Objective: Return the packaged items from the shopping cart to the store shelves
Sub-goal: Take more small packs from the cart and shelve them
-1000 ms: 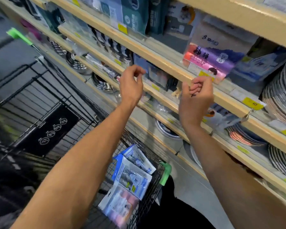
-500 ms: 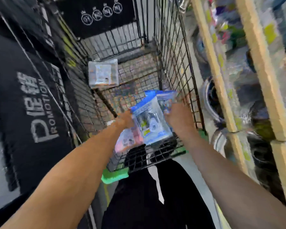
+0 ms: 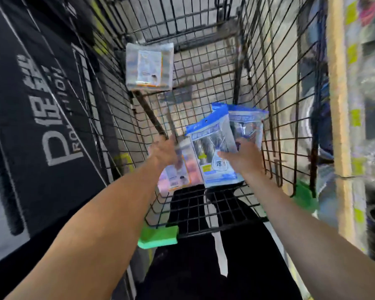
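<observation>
From the head camera, a black wire-mesh shopping cart (image 3: pixel 204 68) with green plastic corner bumpers fills the middle of the view, and both bare arms reach down into its near end; the right hand (image 3: pixel 244 158) has its thumb and fingers closed on the lower edge of a blue-topped clear plastic packet (image 3: pixel 212 148), which overlaps a second blue-topped packet (image 3: pixel 248 124) just behind it near the cart's right wall; the left hand (image 3: pixel 164 151) is over a pink and white flat packet (image 3: pixel 178 174) lying beside the blue ones, though blur hides whether its fingers grip it; a clear rectangular packet (image 3: pixel 149 66) lies apart at the far left of the basket; wooden-edged store shelves (image 3: pixel 337 105) with yellow tags stand blurred along the right; a black promotion banner (image 3: pixel 30 126) runs down the left.
</observation>
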Action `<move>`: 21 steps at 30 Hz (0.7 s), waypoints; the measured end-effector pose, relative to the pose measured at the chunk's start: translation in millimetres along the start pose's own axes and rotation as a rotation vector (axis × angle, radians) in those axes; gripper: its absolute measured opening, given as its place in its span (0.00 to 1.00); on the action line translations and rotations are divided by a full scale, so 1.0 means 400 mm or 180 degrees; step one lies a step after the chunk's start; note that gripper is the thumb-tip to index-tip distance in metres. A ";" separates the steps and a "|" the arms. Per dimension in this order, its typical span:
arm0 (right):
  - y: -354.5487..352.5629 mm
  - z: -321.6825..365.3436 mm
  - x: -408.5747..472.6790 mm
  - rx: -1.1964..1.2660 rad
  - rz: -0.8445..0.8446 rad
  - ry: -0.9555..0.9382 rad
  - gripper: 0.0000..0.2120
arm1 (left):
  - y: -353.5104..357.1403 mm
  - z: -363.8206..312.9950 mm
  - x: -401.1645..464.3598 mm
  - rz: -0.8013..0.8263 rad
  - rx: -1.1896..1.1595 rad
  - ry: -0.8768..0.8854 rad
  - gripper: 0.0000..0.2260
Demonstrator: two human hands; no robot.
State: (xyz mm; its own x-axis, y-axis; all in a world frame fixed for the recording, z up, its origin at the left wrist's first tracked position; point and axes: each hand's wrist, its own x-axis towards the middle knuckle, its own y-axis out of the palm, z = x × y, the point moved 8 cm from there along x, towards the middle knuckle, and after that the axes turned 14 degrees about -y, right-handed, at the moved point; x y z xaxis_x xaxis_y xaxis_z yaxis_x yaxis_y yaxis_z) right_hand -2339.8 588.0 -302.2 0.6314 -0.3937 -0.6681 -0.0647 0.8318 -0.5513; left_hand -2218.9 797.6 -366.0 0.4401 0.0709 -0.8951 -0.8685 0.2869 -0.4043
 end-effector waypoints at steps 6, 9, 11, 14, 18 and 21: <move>0.034 0.031 0.026 -0.0293 -0.0009 -0.0034 0.22 | -0.049 -0.019 0.007 -0.0097 0.0887 0.0195 0.40; 0.031 0.028 0.028 -0.0264 0.0040 0.0020 0.23 | -0.071 -0.018 0.003 0.0282 0.0586 0.0271 0.42; 0.032 0.018 0.027 -0.0267 0.0048 0.0049 0.25 | -0.083 -0.013 0.001 0.0428 0.0594 0.0380 0.39; 0.029 0.011 0.014 -0.0303 -0.0127 0.0058 0.26 | -0.098 -0.019 -0.003 0.0478 0.0442 0.0608 0.27; -0.029 0.097 -0.024 -0.0326 -0.1360 -0.1079 0.24 | -0.127 -0.052 -0.030 0.1012 0.0006 0.1143 0.12; 0.006 0.174 -0.001 0.0381 -0.0744 -0.1578 0.30 | -0.216 -0.082 -0.074 0.1137 -0.0041 0.1676 0.07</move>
State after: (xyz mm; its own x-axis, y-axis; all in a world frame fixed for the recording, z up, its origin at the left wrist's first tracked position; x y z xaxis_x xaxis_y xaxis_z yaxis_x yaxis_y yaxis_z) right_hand -2286.6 617.4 -268.6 0.9081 -0.3657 -0.2041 0.1904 0.7946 -0.5765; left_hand -2164.5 739.2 -310.7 -0.0456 -0.3201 -0.9463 -0.9451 0.3206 -0.0629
